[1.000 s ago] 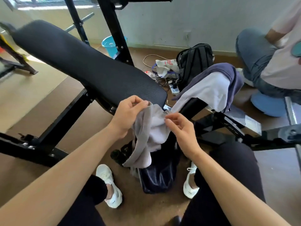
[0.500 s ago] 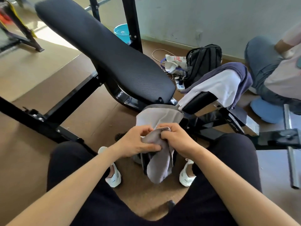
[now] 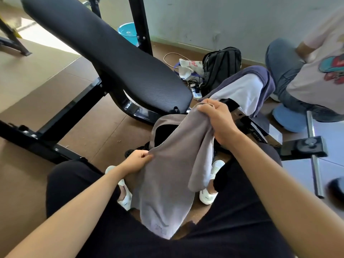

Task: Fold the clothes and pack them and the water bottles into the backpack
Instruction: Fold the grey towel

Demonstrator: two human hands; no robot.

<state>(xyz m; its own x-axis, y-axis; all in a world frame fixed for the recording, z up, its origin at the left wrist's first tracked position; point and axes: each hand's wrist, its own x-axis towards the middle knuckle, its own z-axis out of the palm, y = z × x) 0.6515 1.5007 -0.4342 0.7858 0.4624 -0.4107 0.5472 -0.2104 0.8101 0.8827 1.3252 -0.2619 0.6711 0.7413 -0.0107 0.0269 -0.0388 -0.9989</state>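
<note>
1. Head view looks down past my knees: my left hand (image 3: 136, 161) is pinched shut on one edge of a soft grey cotton garment (image 3: 167, 183), at about seven o'clock from the middle of the frame.
2. My right hand (image 3: 216, 120), at about two o'clock from the left one, is closed in a fist around the garment's upper edge, so the cloth hangs slanted between both hands and drapes down between my legs.
3. Beneath the cloth, the dark opening of a black backpack (image 3: 162, 135) shows on the floor between my white shoes (image 3: 209, 193).
4. At one o'clock, a white and purple garment (image 3: 247, 90) lies draped over the black padded bench (image 3: 104, 51) frame.
</note>
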